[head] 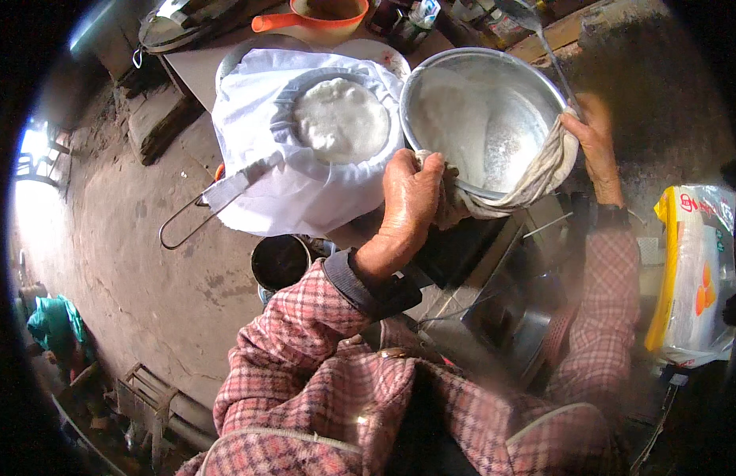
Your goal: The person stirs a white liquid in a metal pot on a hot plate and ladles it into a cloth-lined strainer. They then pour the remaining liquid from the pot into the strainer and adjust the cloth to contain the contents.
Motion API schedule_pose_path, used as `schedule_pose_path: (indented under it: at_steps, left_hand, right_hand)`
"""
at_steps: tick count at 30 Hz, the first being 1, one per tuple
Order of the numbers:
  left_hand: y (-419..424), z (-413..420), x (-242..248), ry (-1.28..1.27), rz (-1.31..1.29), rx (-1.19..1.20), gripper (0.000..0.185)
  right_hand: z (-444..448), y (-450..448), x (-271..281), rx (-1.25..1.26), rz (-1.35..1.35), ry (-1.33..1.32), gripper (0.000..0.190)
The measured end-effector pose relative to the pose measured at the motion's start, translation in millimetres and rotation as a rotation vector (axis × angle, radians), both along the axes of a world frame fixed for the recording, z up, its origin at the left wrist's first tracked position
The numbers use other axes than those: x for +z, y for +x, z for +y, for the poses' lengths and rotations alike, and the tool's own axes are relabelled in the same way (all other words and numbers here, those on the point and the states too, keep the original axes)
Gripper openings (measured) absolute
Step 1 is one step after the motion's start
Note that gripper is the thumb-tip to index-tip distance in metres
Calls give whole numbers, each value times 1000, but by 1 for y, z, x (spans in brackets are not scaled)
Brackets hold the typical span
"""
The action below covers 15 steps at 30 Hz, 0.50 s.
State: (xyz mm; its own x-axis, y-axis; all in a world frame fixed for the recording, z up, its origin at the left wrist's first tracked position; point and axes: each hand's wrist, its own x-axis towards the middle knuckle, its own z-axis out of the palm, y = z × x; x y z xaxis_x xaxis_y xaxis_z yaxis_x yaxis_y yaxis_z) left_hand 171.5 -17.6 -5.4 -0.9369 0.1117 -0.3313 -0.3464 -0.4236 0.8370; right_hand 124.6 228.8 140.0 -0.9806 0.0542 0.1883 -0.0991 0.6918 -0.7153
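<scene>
A round metal pot [487, 113] is tilted toward a white cloth [249, 137] on its left. Whitish residue coats its inside. My left hand [412, 187] grips the pot's near rim through a beige rag [516, 193], thumb up. On the far right, my right hand [594, 134] pinches the rim with the rag's other end and also holds the handle of a metal ladle [543, 38], whose bowl points away. The white cloth lines a round strainer with a wire handle [183, 229]. A foamy white mass [341, 119] fills the lined hollow.
Behind the cloth are an orange-handled pan [311, 21] and several bottles and jars [415, 18]. A dark round container [280, 262] stands below the cloth. On the right is a yellow-and-clear plastic package [695, 273]; a pot lid [171, 30] lies upper left.
</scene>
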Motion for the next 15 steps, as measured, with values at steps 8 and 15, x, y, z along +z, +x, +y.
schedule_pose_path:
  at_steps: [8, 15]
  left_hand:
    - [15, 25, 15, -249, 164, -71, 31]
    - [40, 49, 10, -335, 276, -145, 29]
  right_hand:
    - [30, 61, -1, -174, 85, 34, 24]
    - [65, 110, -22, -271, 56, 21, 22]
